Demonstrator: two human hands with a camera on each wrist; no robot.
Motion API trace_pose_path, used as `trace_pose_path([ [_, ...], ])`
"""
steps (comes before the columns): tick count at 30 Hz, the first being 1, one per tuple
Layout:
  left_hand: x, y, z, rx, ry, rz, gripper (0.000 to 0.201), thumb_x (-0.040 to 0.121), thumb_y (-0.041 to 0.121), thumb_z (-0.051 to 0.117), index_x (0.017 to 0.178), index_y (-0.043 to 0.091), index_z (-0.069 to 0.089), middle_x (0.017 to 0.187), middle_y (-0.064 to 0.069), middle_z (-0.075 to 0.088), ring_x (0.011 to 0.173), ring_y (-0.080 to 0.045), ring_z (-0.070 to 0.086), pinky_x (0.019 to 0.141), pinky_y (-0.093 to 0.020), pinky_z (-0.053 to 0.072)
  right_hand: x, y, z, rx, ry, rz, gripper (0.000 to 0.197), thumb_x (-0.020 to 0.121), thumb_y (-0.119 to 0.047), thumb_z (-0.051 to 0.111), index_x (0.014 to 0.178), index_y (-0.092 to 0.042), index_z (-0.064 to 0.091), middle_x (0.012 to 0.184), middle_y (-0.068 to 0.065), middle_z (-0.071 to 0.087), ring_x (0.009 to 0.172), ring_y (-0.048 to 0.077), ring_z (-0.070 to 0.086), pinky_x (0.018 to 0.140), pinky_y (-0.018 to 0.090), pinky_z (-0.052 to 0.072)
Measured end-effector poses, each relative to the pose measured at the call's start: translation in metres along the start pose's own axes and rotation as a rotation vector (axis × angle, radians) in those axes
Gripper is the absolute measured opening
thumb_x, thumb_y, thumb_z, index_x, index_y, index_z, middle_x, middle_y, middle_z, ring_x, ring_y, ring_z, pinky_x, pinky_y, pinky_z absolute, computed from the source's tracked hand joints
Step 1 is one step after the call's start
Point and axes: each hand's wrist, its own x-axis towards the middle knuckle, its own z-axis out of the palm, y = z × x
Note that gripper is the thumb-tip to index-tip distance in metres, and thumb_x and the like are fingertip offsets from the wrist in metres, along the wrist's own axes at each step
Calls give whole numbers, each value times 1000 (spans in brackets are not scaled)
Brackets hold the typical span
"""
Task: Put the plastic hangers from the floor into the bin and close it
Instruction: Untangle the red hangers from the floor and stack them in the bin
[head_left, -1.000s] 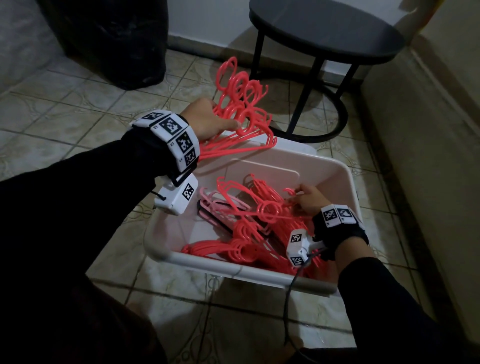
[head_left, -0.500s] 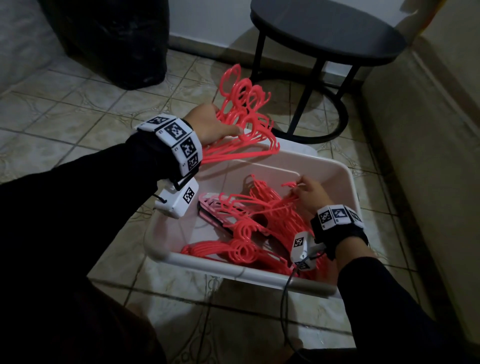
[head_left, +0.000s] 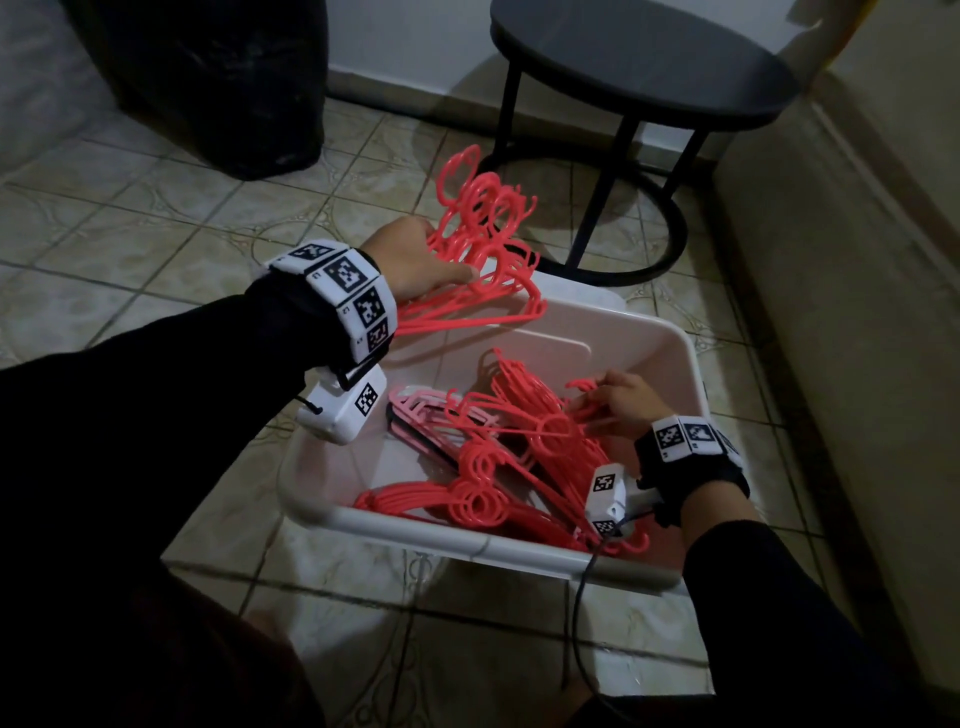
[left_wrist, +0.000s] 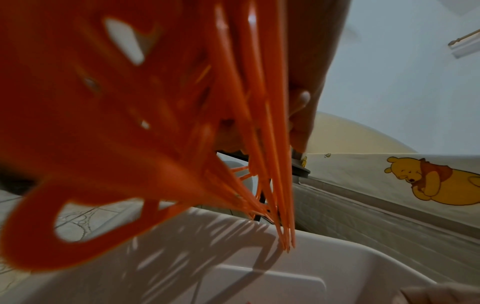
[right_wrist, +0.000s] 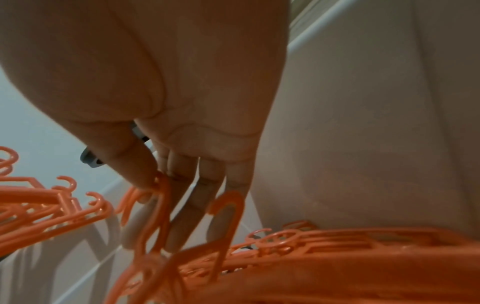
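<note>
A white plastic bin (head_left: 467, 540) stands open on the tiled floor. A heap of red hangers (head_left: 519, 447) lies inside it, with a few pink ones (head_left: 421, 410) at its left. My left hand (head_left: 415, 260) grips a bundle of red hangers (head_left: 483, 249) just above the bin's far left rim, hooks pointing away. The left wrist view is filled by that bundle (left_wrist: 155, 102) over the bin's wall (left_wrist: 259, 277). My right hand (head_left: 618, 400) is down inside the bin. Its thumb and forefinger (right_wrist: 153, 185) pinch a hanger hook (right_wrist: 161, 205) from the heap.
A black round side table (head_left: 639, 67) with a ring base (head_left: 670, 244) stands just beyond the bin. A black bag (head_left: 218, 78) sits at the far left. A mattress edge (head_left: 857, 312) runs along the right. A white flat piece (head_left: 587, 293) lies behind the bin.
My left hand has lowered the bundle slightly toward the bin. The right hand has stayed in the heap, nudging the hangers there a little.
</note>
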Motion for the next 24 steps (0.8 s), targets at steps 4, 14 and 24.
trace_pose_path([
  [4,-2,-4,12,31,-4,-7,47,67,45,82,100,17,63,99,0,68,92,-18,63,86,-30,48,-2,0,-7,65,37,-37,20,92,9,38,86,1,55,50,4,62,39,13,59,38,23,50],
  [14,-31,-12,79,344,-146,63,88,60,44,86,129,17,39,122,-7,61,109,-30,59,85,-32,43,-9,-10,-9,134,8,-40,21,93,6,44,77,-2,55,49,3,64,41,12,61,41,24,52],
  [24,-36,-21,88,430,-142,75,85,61,20,89,126,7,37,118,-15,58,106,-35,59,79,-33,42,-11,-18,-6,169,-58,-47,13,94,5,44,99,4,56,58,5,68,47,15,63,46,29,56],
])
